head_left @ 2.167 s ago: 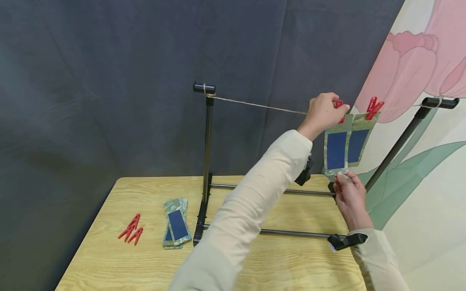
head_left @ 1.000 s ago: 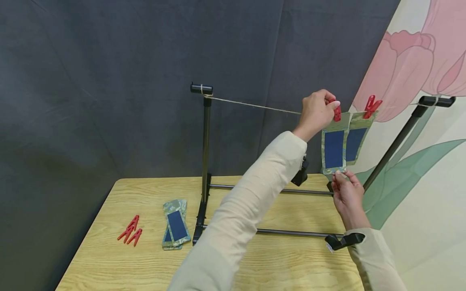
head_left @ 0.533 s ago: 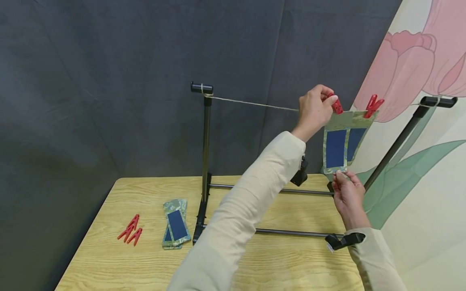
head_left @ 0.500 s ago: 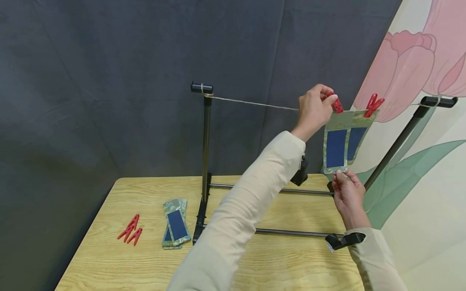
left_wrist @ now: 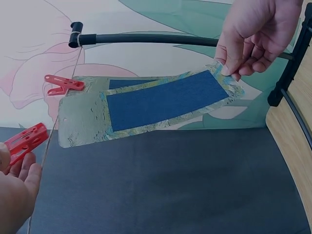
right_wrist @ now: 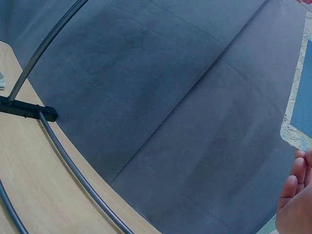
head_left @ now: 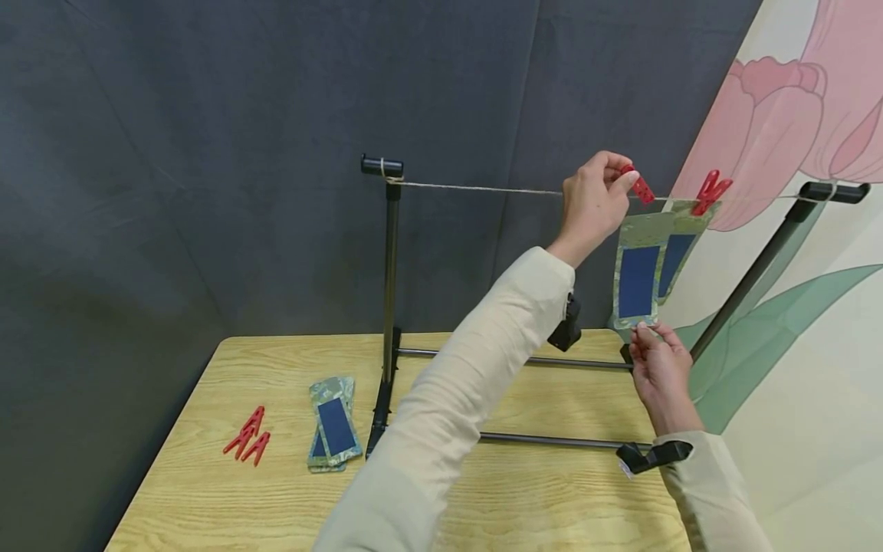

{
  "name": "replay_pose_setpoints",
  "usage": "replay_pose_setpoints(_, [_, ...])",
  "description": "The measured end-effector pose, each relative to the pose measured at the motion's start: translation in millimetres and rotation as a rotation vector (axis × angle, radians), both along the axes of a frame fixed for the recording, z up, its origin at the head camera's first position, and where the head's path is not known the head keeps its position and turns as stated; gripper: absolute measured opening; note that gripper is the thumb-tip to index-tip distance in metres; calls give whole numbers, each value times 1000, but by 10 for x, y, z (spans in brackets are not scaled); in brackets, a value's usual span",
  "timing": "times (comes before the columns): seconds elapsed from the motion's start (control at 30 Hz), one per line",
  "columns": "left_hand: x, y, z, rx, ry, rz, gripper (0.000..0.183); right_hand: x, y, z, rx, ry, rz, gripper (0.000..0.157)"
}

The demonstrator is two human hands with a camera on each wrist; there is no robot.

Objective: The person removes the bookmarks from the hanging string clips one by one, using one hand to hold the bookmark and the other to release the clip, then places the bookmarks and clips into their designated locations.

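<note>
My left hand point(head_left: 595, 201) pinches a red clothespin point(head_left: 638, 185) at the string point(head_left: 483, 188). Below the clothespin stands a green patterned card with a dark blue panel point(head_left: 638, 280), its top edge apart from the clothespin. My right hand point(head_left: 662, 372) pinches this card's bottom edge between thumb and fingers. Just behind it, a second such card point(head_left: 679, 253) hangs from the string by another red clothespin point(head_left: 710, 192). In the left wrist view, the held card point(left_wrist: 161, 102) bends slightly, and the clothespin point(left_wrist: 27, 141) lies close to the string.
A black frame's left post point(head_left: 391, 284) and right post point(head_left: 752, 268) bear the string. On the wooden table point(head_left: 290, 506) lie several red clothespins point(head_left: 248, 435) and a small stack of similar cards point(head_left: 336, 425). A dark curtain point(head_left: 276, 153) hangs behind.
My left hand has risen with the clothespin, which has come away from the card's top edge. The string has lifted and straightened, raising the hanging card. My right hand stays nearly still.
</note>
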State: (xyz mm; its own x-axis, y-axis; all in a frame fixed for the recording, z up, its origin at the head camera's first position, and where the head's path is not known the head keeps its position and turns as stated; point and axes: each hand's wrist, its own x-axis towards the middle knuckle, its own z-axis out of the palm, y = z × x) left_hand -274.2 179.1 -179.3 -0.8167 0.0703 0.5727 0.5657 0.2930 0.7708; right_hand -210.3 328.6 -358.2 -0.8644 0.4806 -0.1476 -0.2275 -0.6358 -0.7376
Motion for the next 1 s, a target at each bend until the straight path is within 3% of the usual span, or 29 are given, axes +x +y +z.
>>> replay_pose_setpoints(0.27, [3,-33,4,58,40,-39,18,-16,-18,-3,14,17,13,17])
replay_pose_setpoints(0.53, [4,-71,13,39,78,-83,23,-13,-40,1,9,29,35,16])
replay_pose_setpoints(1.0, [9,-195,-13,54,66,-172,36,17,-146,22,-18,103,122,19])
